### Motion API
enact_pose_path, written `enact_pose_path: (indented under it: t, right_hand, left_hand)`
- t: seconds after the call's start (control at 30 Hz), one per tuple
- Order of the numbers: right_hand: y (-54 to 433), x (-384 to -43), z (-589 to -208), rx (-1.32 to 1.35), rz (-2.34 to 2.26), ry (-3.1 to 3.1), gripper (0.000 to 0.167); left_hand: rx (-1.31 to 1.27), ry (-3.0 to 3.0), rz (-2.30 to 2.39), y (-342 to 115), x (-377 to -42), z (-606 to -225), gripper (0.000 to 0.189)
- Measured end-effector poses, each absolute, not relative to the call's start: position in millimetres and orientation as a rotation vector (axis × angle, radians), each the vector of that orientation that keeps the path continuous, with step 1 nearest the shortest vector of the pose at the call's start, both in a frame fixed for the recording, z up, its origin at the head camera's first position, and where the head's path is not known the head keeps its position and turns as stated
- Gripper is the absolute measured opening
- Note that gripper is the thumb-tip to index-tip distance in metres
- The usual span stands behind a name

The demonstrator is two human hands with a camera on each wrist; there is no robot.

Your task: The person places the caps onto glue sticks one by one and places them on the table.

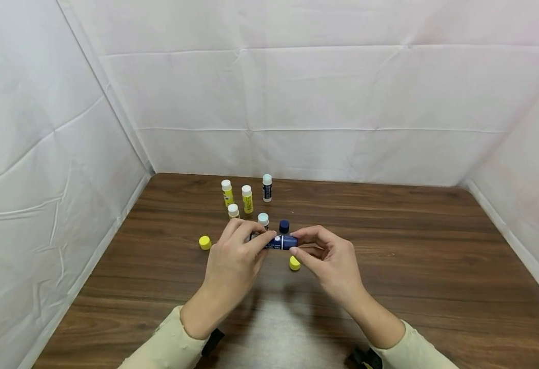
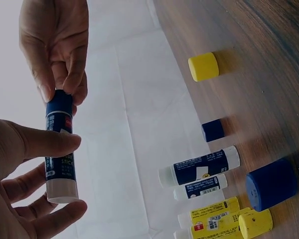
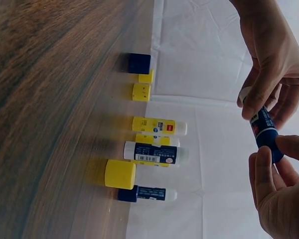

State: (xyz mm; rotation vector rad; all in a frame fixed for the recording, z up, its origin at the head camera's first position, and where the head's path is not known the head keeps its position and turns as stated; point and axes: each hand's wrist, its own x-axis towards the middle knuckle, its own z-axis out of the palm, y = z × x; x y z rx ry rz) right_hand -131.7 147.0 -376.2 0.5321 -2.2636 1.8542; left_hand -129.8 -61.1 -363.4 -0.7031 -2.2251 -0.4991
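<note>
White cloth [image 1: 324, 87] surrounds a brown wooden table [image 1: 426, 241]; above it the left hand [image 1: 237, 256] grips a dark-blue glue stick [image 1: 275, 243], held crosswise between both hands; the right hand [image 1: 331, 261] pinches its blue cap [image 1: 290, 242] (the right end); beyond, upright yellow tubes [image 1: 247, 201] and blue tubes [image 1: 267, 190] show white tops; loose yellow caps [image 1: 205, 243] sit nearer.

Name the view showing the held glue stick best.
Left wrist: the glue stick shows large, blue cap to white base, despite the left thumb crossing it. Head shows it small, partly behind fingers; right wrist shows fingers covering parts of both ends.
</note>
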Motion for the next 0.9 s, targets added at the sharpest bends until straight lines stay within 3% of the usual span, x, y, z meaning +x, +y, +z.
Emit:
enact_pose_path:
  t: [0.9]
  right_hand:
    - [148.3,-126.6,-370.1,0.356,1.691,-2.367,0.019]
  left_hand:
    - [-0.768,-2.171,-0.420,-52.8,-131.1,-365.6,0.014]
